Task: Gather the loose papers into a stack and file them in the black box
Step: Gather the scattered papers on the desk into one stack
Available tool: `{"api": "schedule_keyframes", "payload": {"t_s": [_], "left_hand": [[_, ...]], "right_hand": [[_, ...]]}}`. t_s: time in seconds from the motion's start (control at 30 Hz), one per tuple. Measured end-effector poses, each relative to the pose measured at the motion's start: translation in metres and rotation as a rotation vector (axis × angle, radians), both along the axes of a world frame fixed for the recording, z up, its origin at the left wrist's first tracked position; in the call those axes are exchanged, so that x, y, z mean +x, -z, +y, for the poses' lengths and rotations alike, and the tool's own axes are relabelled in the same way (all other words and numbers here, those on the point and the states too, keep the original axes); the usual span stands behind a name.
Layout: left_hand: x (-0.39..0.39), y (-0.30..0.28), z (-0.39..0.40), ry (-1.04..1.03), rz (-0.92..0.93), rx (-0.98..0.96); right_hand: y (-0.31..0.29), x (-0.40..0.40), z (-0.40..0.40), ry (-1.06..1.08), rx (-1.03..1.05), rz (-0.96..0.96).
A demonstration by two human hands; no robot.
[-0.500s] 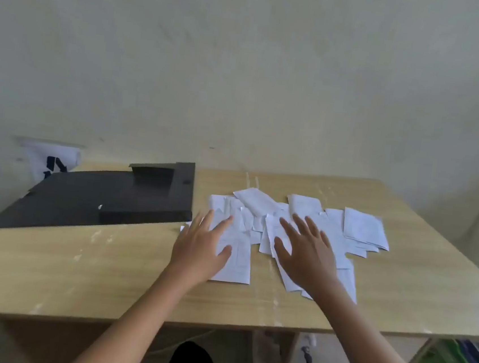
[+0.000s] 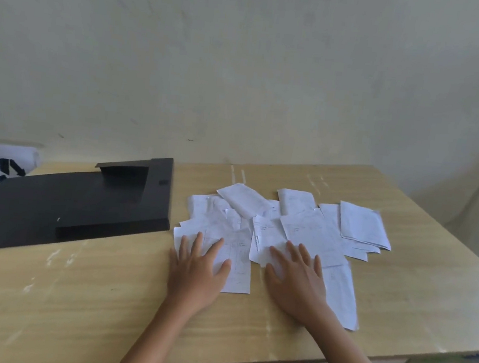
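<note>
On the desk (image 2: 397,301), to the right of the black box (image 2: 67,207), the loose papers (image 2: 309,236) are spread in an overlapping scatter of white sheets. The black box is seen lying flat and unfolded, its raised flaps toward the wall, with its right edge just beside the leftmost sheets. The left hand (image 2: 196,268) is laid palm down on the near left part of the papers, the nearest part of the scatter to the black box; its fingers are straight and slightly spread, and nothing is gripped. The right hand (image 2: 296,279) is laid flat in the same way farther from the black box, over the middle sheets, with fingers extended and splayed and nothing held. Between the two hands a long sheet is left uncovered, reaching toward the near edge of the desk. Beyond both sets of fingertips, most of the papers are seen lying toward the wall, and a small neater pile (image 2: 363,227) is found at the end of the scatter farthest from the black box. Faint writing is visible on several sheets but cannot be read.
</note>
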State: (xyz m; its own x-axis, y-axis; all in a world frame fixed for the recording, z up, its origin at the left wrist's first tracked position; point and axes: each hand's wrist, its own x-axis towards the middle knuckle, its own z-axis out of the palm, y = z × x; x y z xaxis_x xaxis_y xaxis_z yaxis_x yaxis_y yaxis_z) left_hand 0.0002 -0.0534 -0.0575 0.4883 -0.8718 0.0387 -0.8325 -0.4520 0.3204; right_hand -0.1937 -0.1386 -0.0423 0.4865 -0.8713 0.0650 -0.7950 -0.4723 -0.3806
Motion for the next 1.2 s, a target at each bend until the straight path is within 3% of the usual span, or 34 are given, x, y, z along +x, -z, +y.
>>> {"api": "schedule_keyframes", "payload": {"t_s": [0.13, 0.23, 0.33, 0.43, 0.6, 0.8, 0.9, 0.97, 1.2], "left_hand": [[0.009, -0.005, -0.015, 0.045, 0.056, -0.012], [0.020, -0.010, -0.025, 0.034, 0.164, -0.130], [0.035, -0.006, -0.032, -0.081, 0.069, -0.193], [0.035, 0.000, -0.038, -0.168, 0.062, -0.103], [0.036, 0.001, -0.044, -0.133, -0.018, -0.036], [0.050, -0.003, -0.057, -0.084, 0.019, -0.023], [0.050, -0.002, -0.059, -0.131, 0.056, -0.160], [0.050, -0.001, -0.060, -0.179, 0.075, -0.144], [0.052, -0.013, -0.081, -0.232, -0.167, -0.075]], "right_hand": [[-0.003, 0.017, -0.016, 0.061, 0.025, -0.018], [-0.006, 0.027, -0.031, 0.089, -0.027, -0.067], [-0.012, 0.040, -0.047, 0.023, -0.063, -0.117], [-0.012, 0.055, -0.054, -0.082, -0.101, -0.084], [-0.002, 0.065, -0.046, -0.234, -0.143, 0.004], [-0.002, 0.079, -0.075, -0.127, -0.203, -0.289], [-0.004, 0.089, -0.087, -0.168, -0.150, -0.152], [-0.002, 0.099, -0.095, -0.183, -0.108, -0.047], [-0.001, 0.124, -0.104, -0.050, -0.145, -0.110]]}}
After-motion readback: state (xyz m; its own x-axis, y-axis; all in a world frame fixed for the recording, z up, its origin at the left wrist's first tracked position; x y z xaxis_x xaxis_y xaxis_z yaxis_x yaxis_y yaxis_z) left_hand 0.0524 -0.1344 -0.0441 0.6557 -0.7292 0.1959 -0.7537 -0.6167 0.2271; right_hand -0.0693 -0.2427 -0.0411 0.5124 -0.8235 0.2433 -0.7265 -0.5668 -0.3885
